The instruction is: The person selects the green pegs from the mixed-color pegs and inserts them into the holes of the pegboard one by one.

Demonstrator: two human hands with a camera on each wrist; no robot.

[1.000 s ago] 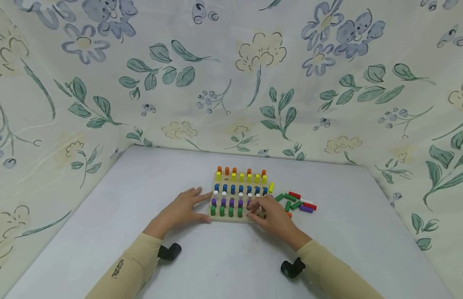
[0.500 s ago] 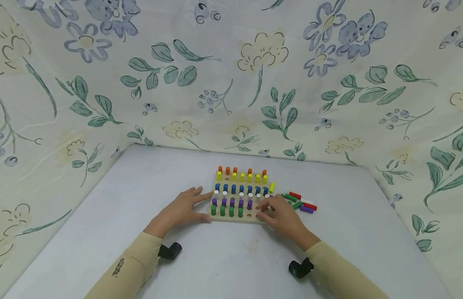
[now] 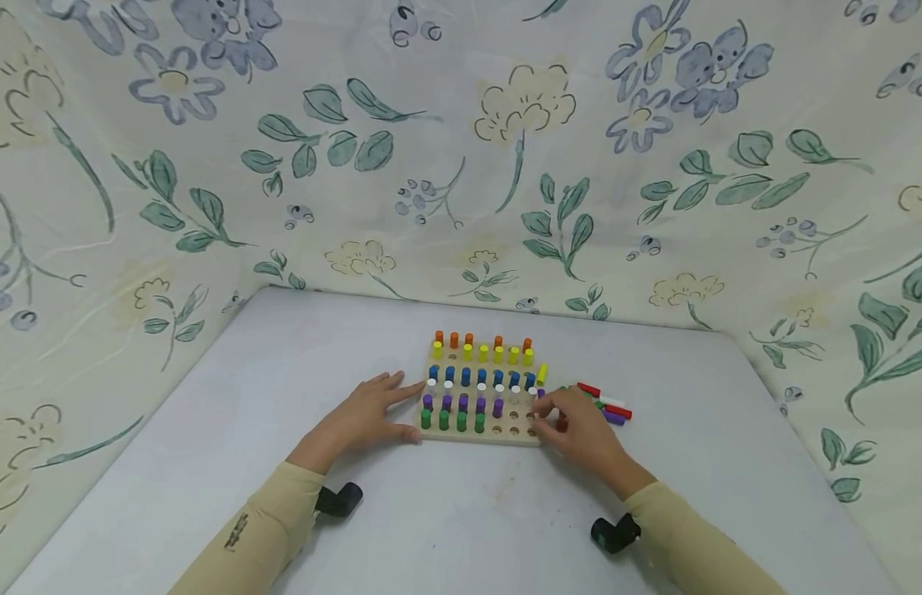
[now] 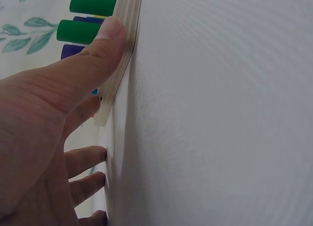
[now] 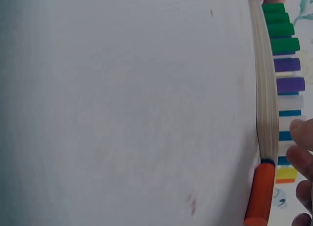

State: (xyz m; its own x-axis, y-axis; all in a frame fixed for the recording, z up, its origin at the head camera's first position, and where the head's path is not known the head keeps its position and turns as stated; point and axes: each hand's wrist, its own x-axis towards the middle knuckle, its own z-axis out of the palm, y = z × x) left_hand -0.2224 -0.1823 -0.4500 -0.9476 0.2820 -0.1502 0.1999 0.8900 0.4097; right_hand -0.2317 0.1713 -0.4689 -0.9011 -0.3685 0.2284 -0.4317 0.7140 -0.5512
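Observation:
A wooden pegboard (image 3: 479, 439) bears upright rows of orange, yellow, blue, white, purple and green pegs. My left hand (image 3: 360, 417) lies at its left side, fingers spread; in the left wrist view the thumb (image 4: 105, 47) presses the board's edge beside the green pegs (image 4: 78, 32). Over the board's front right corner hovers my right hand (image 3: 583, 430), thumb and fingers loosely bent. No peg shows between its fingertips in the right wrist view. Uncovered holes (image 3: 514, 430) show at the right of the green and purple rows.
Loose red (image 3: 618, 411), white and purple pegs lie right of the board, partly behind my right hand. A yellow peg (image 3: 542, 374) rests by the board's right edge. An orange peg (image 5: 259, 196) lies near its corner. A flowered cloth (image 3: 461, 165) hangs behind the table.
My right hand has moved right along the board, away from a purple peg that now stands uncovered in its row. The left hand has stayed in place.

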